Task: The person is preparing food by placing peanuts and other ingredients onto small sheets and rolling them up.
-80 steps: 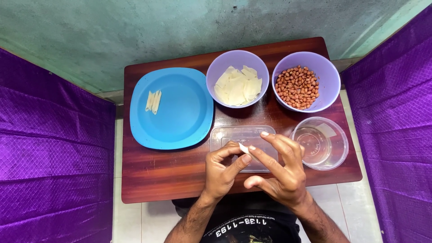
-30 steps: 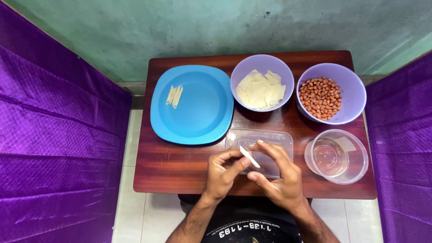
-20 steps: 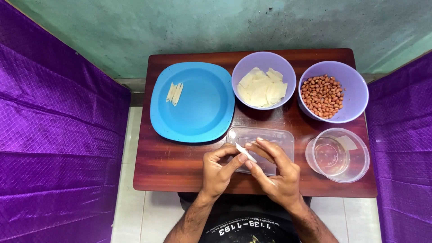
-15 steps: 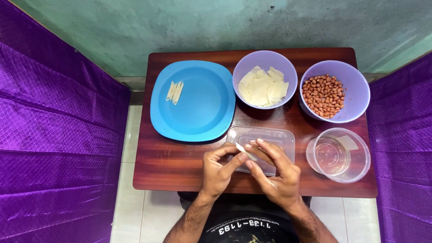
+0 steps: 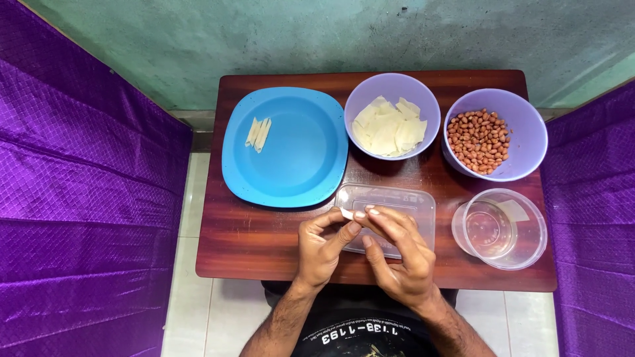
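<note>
A thin pale wrapper roll [image 5: 346, 213] is pinched betw. left hand [image 5: 322, 248] & right hand [image 5: 399, 254] fingertips, over the clear tray [image 5: 423, 208] nr the bench [image 5: 251, 231] front edge. Roll could be unwound or dropped if pinch is slackened, judging by the small contact.

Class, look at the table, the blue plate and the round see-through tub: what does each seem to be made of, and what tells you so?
Table: likely wood or wood-look laminate, reddish-brown with grain streaks and a slight sheen.
Blue plate: probably plastic, even matte colour with a soft rounded rim.
Round tub: clear, thin-walled plastic; the tabletop shows through it.
</note>
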